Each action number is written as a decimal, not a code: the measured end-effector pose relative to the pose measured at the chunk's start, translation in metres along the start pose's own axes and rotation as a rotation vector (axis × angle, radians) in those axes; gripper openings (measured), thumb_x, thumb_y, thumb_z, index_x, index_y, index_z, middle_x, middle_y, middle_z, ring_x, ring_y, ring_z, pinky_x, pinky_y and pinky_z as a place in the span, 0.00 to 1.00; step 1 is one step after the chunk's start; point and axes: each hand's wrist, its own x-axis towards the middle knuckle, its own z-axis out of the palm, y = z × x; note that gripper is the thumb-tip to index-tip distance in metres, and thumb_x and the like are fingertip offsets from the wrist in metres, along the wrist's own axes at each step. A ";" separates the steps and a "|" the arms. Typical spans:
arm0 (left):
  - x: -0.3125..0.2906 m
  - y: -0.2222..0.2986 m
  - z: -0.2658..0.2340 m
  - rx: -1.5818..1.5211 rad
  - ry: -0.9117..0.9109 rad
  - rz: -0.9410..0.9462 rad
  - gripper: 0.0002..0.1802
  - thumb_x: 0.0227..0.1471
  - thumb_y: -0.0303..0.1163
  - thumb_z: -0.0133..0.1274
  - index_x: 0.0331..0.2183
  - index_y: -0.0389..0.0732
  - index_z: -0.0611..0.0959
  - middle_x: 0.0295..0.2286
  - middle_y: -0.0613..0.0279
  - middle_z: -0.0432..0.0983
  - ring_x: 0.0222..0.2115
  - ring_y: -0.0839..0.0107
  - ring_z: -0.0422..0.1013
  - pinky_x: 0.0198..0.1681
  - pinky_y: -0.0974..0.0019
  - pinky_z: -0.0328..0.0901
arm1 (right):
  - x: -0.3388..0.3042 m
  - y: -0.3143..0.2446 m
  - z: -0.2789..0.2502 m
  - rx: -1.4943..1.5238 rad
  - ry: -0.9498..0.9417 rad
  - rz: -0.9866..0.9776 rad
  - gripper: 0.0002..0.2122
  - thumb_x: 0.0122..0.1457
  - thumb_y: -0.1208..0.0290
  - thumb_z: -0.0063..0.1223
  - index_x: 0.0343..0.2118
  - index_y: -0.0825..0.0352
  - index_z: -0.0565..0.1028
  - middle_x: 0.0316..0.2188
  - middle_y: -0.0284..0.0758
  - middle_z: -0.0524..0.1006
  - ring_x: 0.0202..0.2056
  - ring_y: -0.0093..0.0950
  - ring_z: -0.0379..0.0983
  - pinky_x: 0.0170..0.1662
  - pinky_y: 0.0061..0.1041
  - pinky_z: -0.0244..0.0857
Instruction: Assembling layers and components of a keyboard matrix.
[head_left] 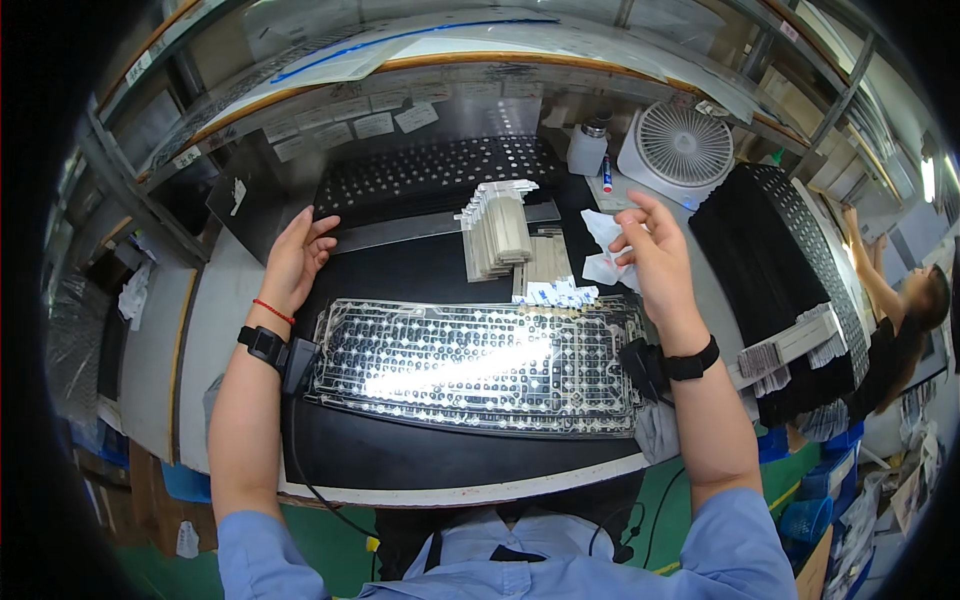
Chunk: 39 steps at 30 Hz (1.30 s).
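Note:
On the black mat before me lies a stack of clear keyboard membrane sheets [470,365], with a bright glare across it. My left hand [298,255] is raised beyond its left end, fingers loosely bent and apart, with nothing in them. Past its right end my right hand [650,250] is held up, fingers spread and slightly curled. Close to those fingers is a crumpled white paper or cloth [602,245]; I cannot tell if they touch it. Behind the sheets stands a pile of thin grey strips [498,235], with blue-and-white tabs [556,293] nearer the sheets.
A black perforated panel [440,165] stands at the back. To the right are a white fan [684,145], a white bottle [588,148], a blue marker [606,175] and a black-draped stack [765,245]. Another person [905,310] is at the far right. Shelving crosses overhead.

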 end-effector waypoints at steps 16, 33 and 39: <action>-0.003 0.003 -0.003 0.062 -0.050 -0.033 0.27 0.62 0.41 0.43 0.58 0.39 0.61 0.48 0.53 0.72 0.34 0.75 0.71 0.35 0.76 0.66 | -0.011 0.004 0.001 -0.757 -0.625 0.167 0.11 0.49 0.70 0.65 0.31 0.70 0.74 0.23 0.28 0.72 0.26 0.16 0.64 0.30 0.18 0.60; -0.010 0.004 0.008 0.325 -0.260 -0.076 0.11 0.61 0.37 0.46 0.41 0.43 0.77 0.29 0.75 0.73 0.23 0.90 0.64 0.21 0.85 0.58 | 0.001 0.012 -0.002 -0.353 -0.208 -0.002 0.07 0.58 0.71 0.55 0.32 0.69 0.72 0.20 0.25 0.72 0.22 0.12 0.61 0.25 0.16 0.54; 0.000 -0.002 -0.005 0.134 -0.220 0.029 0.10 0.61 0.37 0.46 0.40 0.43 0.77 0.28 0.76 0.73 0.23 0.89 0.64 0.22 0.83 0.58 | 0.000 0.001 0.002 -0.058 -0.094 0.123 0.09 0.63 0.66 0.50 0.33 0.67 0.72 0.21 0.23 0.72 0.21 0.10 0.60 0.25 0.14 0.52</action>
